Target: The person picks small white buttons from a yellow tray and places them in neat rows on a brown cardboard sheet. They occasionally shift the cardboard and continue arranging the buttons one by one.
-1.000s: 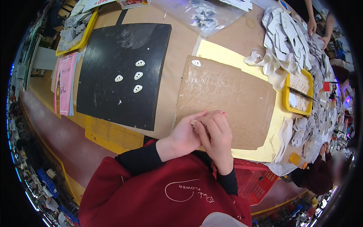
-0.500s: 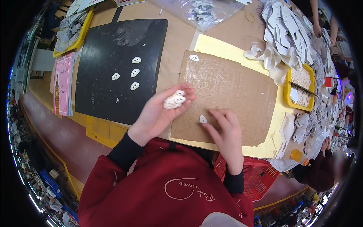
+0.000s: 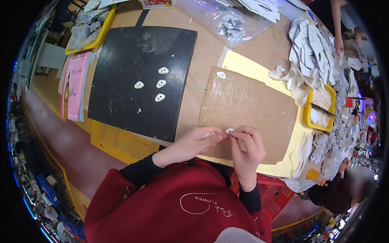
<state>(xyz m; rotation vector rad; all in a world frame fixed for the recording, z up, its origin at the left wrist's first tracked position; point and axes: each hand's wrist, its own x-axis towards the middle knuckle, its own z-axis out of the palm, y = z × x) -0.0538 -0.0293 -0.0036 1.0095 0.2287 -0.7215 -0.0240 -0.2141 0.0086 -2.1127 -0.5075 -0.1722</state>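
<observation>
My left hand (image 3: pixel 188 146) is curled closed around small white pieces; part of one white piece (image 3: pixel 208 135) shows between its fingers and the rest are hidden. My right hand (image 3: pixel 248 146) pinches another white two-holed piece (image 3: pixel 230 131) between thumb and fingertips, right against the left fingertips. Both hands are over the near edge of a brown cardboard sheet (image 3: pixel 251 105). At that sheet's far left corner lies a rounded-triangle white piece (image 3: pixel 221 75) with two dark holes. Several matching pieces (image 3: pixel 161 84) rest on the black board (image 3: pixel 117 52) to the left.
Pale yellow paper (image 3: pixel 243 61) lies under the cardboard. A yellow tray (image 3: pixel 333 106) of light scraps stands on the right, near heaped white cut pieces (image 3: pixel 314 48). At left are a pink booklet (image 3: pixel 75 85) and another yellow tray (image 3: pixel 106 29). A red basket (image 3: pixel 273 192) sits below the table edge.
My left hand has turned over, closed around its white pieces and moved right and nearer me. My right hand has lifted its piece to meet it. The whole view has shifted slightly.
</observation>
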